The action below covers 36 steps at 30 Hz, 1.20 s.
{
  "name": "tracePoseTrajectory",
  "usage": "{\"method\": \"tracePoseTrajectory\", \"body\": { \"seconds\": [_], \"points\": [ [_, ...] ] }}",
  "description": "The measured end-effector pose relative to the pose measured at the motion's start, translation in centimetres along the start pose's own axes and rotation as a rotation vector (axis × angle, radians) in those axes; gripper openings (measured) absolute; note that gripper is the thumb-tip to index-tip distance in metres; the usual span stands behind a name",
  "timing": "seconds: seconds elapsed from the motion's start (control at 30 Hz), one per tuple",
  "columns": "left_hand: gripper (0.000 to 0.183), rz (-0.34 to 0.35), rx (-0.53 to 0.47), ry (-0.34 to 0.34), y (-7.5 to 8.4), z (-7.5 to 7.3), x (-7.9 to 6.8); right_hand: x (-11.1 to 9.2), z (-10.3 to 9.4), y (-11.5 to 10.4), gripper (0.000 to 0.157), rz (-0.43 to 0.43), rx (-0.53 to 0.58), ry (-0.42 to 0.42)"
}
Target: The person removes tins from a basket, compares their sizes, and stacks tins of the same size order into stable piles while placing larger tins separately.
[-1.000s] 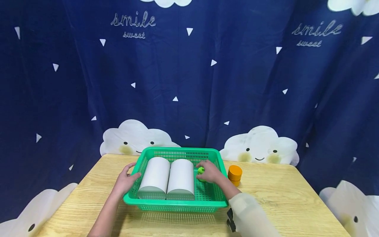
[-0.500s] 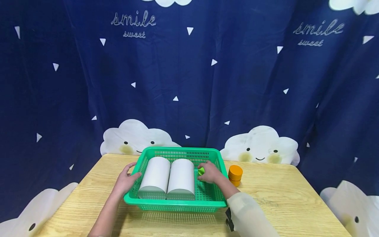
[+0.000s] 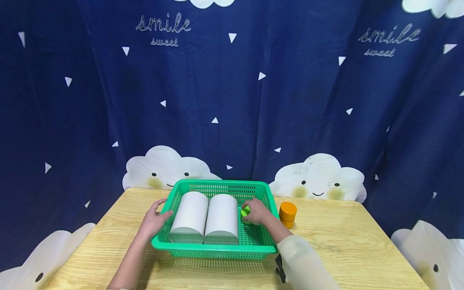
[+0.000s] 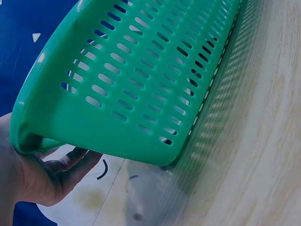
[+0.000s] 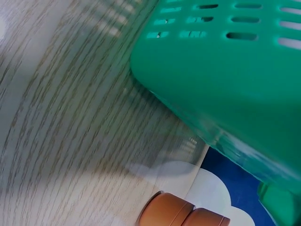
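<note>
In the head view my left hand [image 3: 154, 221] grips the left rim of a green plastic basket [image 3: 214, 248]. Its thumb lies over the rim, and the left wrist view shows curled fingers [image 4: 77, 167] at the basket's outer side. My right hand [image 3: 256, 211] reaches over the basket's right side and holds a small bright green, round-topped object [image 3: 245, 212] inside. The fingers cover part of that object. To its left, two large white round-topped blocks [image 3: 192, 211] lie side by side in the basket. The right hand itself is out of the right wrist view.
An orange jar-like cylinder [image 3: 288, 213] stands on the wooden table [image 3: 348, 241], just right of the basket. It shows as orange-brown [image 5: 169, 212] in the right wrist view. Behind the table hangs a dark blue curtain [image 3: 232, 100] with clouds.
The right fingers have drawn in around the green object, and its flat round top now shows between them. The left hand, basket and white blocks have stayed put.
</note>
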<state>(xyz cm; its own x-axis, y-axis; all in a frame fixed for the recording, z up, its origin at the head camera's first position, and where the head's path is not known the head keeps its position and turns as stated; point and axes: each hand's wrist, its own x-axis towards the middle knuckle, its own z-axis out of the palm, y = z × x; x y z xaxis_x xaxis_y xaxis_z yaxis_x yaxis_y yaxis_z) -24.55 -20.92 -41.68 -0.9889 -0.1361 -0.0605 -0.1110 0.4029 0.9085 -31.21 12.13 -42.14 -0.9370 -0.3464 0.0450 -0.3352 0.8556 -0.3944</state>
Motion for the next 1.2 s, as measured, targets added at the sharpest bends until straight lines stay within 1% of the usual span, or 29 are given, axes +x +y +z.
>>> {"method": "tracePoseTrajectory", "body": {
  "seconds": [0.27, 0.47, 0.63, 0.87, 0.97, 1.07, 1.2],
  "points": [
    [0.058, -0.003, 0.001, 0.001, 0.0, 0.0, 0.2, 0.2, 0.1, 0.1, 0.041, 0.009, -0.042, 0.003],
    [0.058, -0.006, 0.005, 0.003, 0.0, 0.0, 0.1, 0.1, -0.1, -0.1, 0.049, 0.024, -0.074, -0.024],
    [0.058, -0.002, -0.001, 0.001, 0.0, 0.1, 0.1, 0.0, 0.0, -0.1, 0.05, 0.029, -0.1, -0.044],
    [0.057, 0.002, 0.002, 0.003, 0.0, 0.1, 0.1, -0.1, -0.1, -0.3, 0.05, 0.053, -0.051, -0.084],
    [0.057, 0.007, 0.004, 0.003, 0.0, 0.1, 0.1, -0.2, -0.3, -0.4, 0.051, 0.041, -0.046, -0.092],
    [0.057, 0.011, 0.004, 0.004, 0.0, 0.1, 0.1, -0.2, -0.5, -0.3, 0.052, 0.014, -0.016, -0.072],
    [0.057, 0.011, 0.002, 0.002, 0.0, 0.0, 0.1, -0.1, -0.9, 0.1, 0.051, -0.039, 0.052, -0.028]
  ]
}}
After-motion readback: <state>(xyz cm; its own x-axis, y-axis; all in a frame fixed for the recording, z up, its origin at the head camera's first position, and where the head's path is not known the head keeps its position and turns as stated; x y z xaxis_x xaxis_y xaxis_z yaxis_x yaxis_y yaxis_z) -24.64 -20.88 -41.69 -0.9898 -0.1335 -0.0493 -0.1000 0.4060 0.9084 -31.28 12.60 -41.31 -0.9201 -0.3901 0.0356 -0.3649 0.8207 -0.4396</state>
